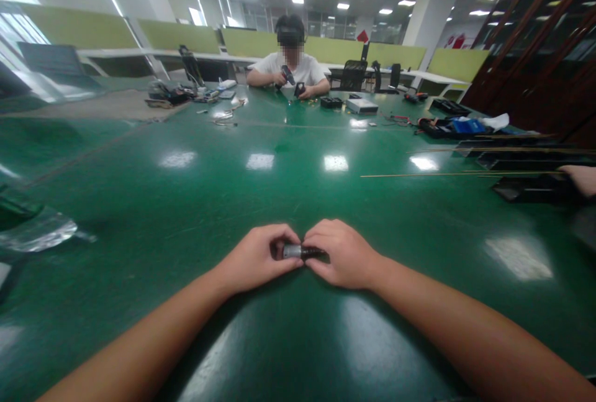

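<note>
A small silver-and-black cylinder [292, 251] lies sideways between my two hands, just over the green table [279, 197]. Its silver end is gripped between the thumb and fingers of my left hand [261, 256]. The thumb and fingers of my right hand [342, 254] close around its dark, ridged end. My fingertips nearly meet at the middle of the piece and cover part of it. What exactly the cylinder is, I cannot make out.
Across the table sits a person [289, 69] holding a dark tool. Near them are a black box [331, 102] and a white box [362, 105]. Long thin rods [419, 174] and black trays lie at right, beside another person's hand [582, 178]. Clear plastic [40, 228] is at left.
</note>
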A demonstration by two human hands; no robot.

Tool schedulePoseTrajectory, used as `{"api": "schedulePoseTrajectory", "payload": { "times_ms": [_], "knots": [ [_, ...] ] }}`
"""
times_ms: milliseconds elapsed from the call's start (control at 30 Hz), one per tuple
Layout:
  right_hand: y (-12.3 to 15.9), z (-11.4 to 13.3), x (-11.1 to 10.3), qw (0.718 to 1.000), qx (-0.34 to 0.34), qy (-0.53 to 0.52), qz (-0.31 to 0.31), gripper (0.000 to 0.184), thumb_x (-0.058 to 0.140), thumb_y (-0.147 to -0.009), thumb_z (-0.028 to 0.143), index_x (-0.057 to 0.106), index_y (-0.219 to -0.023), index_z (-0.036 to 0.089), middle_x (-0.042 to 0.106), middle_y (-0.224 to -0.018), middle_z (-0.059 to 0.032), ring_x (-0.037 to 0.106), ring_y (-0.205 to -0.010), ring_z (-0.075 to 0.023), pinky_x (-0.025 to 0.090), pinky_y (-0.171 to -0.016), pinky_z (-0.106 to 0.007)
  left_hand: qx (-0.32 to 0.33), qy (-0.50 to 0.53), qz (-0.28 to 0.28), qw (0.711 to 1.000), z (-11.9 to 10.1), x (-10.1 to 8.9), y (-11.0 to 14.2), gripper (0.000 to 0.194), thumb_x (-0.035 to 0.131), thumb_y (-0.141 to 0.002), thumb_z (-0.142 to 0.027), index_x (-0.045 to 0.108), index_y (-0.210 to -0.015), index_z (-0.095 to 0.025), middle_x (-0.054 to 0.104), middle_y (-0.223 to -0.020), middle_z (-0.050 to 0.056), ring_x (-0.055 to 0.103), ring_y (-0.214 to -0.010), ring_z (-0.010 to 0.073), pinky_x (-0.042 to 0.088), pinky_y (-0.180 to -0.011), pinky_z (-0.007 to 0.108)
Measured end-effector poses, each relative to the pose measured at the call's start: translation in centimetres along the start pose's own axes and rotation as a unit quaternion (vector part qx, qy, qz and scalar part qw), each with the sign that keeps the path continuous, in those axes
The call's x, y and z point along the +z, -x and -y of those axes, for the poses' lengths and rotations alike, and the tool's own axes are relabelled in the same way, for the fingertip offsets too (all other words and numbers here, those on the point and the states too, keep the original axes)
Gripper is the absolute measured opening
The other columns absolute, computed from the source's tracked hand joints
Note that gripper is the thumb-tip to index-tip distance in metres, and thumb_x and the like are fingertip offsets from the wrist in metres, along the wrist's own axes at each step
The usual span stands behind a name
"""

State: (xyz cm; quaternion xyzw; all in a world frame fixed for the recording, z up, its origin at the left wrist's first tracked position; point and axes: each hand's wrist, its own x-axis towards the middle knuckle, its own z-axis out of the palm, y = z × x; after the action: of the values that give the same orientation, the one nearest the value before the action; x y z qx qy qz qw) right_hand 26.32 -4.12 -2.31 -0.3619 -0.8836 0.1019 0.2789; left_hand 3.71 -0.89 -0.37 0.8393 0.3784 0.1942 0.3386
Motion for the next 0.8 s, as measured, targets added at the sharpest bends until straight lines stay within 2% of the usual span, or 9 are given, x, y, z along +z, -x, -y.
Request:
{"api": "schedulePoseTrajectory", "payload": {
  "times_ms": [233,800],
  "knots": [
    [-0.13,-0.2,0.28,1.0,0.004,-0.007,0.008,0.009,0.066,-0.088,0.02,0.07,-0.096,0.018,0.074,-0.101,-0.0065,0.064,-0.099,-0.0201,0.045,-0.089,-0.033,0.001,0.002,0.003,1.0,0.42,0.29,-0.01,0.023,0.074,-0.08,-0.035,0.067,-0.09,-0.016,0.067,-0.079,0.002,0.062,-0.071,0.0167,0.048,-0.065,0.026],
    [0.14,-0.56,0.1,1.0,0.001,-0.013,0.01,0.01,0.066,-0.09,0.022,0.071,-0.097,0.018,0.074,-0.099,-0.0062,0.064,-0.096,-0.0203,0.045,-0.088,-0.034,0.009,0.008,-0.005,1.0,-0.07,0.14,-0.02,0.021,0.075,-0.079,-0.033,0.067,-0.088,-0.016,0.068,-0.079,0.001,0.062,-0.072,0.0163,0.048,-0.065,0.025]
  ]
}}
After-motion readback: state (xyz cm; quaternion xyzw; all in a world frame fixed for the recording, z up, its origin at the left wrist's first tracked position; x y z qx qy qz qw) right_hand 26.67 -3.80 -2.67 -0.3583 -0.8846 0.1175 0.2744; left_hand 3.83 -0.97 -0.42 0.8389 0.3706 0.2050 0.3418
